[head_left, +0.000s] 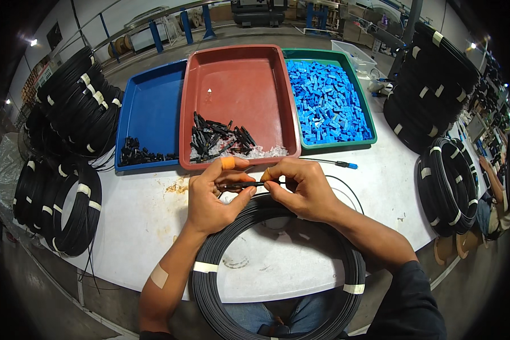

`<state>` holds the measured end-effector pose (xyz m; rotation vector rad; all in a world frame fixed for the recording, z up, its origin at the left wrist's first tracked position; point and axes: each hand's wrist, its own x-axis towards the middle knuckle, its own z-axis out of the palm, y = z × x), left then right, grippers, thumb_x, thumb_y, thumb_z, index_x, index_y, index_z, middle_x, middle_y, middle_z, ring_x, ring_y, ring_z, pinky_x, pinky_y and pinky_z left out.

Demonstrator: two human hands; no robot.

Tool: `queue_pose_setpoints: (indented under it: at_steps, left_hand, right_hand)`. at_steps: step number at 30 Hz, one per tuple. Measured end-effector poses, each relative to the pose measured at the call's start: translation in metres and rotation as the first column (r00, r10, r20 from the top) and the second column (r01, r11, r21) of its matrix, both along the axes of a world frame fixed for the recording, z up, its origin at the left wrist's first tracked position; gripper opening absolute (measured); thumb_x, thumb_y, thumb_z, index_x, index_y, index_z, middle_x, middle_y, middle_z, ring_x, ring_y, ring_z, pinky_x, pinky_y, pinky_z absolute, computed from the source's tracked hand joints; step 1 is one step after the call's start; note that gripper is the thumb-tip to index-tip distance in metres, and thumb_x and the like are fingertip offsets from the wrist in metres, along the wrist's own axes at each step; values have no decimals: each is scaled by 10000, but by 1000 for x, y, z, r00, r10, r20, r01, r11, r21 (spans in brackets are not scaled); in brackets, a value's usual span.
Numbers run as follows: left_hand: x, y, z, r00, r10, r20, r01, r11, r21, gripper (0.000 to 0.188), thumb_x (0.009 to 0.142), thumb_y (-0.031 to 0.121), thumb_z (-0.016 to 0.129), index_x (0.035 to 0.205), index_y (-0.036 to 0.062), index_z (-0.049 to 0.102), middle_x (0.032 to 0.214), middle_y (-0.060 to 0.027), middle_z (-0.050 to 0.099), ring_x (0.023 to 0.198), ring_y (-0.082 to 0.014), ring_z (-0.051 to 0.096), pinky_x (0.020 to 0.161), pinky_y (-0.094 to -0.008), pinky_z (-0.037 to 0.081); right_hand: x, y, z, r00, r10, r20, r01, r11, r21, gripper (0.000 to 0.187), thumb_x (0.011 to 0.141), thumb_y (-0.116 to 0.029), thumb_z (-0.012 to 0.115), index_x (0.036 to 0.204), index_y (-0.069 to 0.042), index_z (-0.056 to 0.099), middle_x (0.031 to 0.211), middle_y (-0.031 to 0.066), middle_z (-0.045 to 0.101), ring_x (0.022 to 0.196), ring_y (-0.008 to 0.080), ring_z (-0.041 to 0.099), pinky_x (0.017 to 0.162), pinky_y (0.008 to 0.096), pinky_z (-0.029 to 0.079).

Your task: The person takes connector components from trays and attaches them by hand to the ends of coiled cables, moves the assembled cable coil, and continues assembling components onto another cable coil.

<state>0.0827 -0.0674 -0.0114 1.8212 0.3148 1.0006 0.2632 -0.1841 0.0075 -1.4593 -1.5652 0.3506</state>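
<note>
My left hand (214, 198) is closed on a slim black connector part (232, 186), held level above the near edge of the red tray. In my right hand (307, 191) the fingertips pinch a thin black cable (259, 183) that meets the connector part. Orange tape wraps a finger on each hand. Below both hands, a large coil of black cable (205, 289) bound with pale tape rests at the table's front edge, over my lap. Beyond my right hand lies a cable end with a blue-tipped black connector (347, 165).
A red tray (238, 85) holds black parts and clear bits. Left of it, a blue tray (153, 107) has small black pieces; right, a green tray (374, 133) holds many blue clips. Cable coils stack at left (76, 107) and right (430, 85). Another person's arm (493, 181) shows far right.
</note>
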Motion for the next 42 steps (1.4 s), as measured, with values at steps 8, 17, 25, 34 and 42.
queue_pose_setpoints:
  at_steps: [8, 17, 25, 34, 42]
  left_hand:
    - [-3, 1, 1, 1000, 27, 11, -28, 998, 49, 284, 755, -41, 790, 988, -6, 632, 943, -102, 747, 903, -152, 744, 843, -283, 601]
    - [-6, 0, 3, 997, -25, 68, 32, 994, -100, 281, 788, -76, 756, 971, 28, 570, 948, -107, 722, 894, -159, 737, 835, -290, 607]
    - [-7, -6, 9, 998, -69, 17, 70, 984, -162, 232, 773, -76, 767, 906, 15, 601, 932, -71, 695, 918, -150, 724, 856, -283, 600]
    - [-9, -7, 12, 988, -147, 42, 153, 921, -359, 253, 795, -49, 799, 934, 20, 599, 927, -60, 676, 928, -151, 713, 866, -284, 596]
    - [-7, -10, 15, 986, -163, -24, 147, 938, -313, 276, 812, -29, 815, 984, 9, 603, 933, -82, 713, 900, -127, 721, 816, -242, 582]
  right_hand:
    - [-5, -1, -1, 986, 71, 150, -103, 969, 224, 253, 822, 57, 706, 1061, -19, 672, 973, 137, 699, 811, 305, 704, 689, 372, 557]
    - [-4, -1, -2, 990, 14, 138, -56, 950, 307, 337, 749, 76, 730, 1058, -33, 650, 991, 120, 684, 921, 316, 698, 761, 385, 560]
    - [-1, 1, -1, 933, -65, 353, -98, 900, 425, 294, 684, 38, 778, 935, -84, 684, 836, 48, 676, 761, 260, 645, 716, 367, 458]
    - [1, 0, 1, 922, -42, 386, -192, 815, 547, 257, 602, 34, 771, 824, -55, 676, 839, 64, 704, 733, 235, 665, 661, 357, 493]
    - [2, -1, -2, 866, -93, 492, -241, 784, 573, 257, 590, 14, 716, 841, -30, 683, 870, 87, 715, 753, 221, 677, 665, 358, 507]
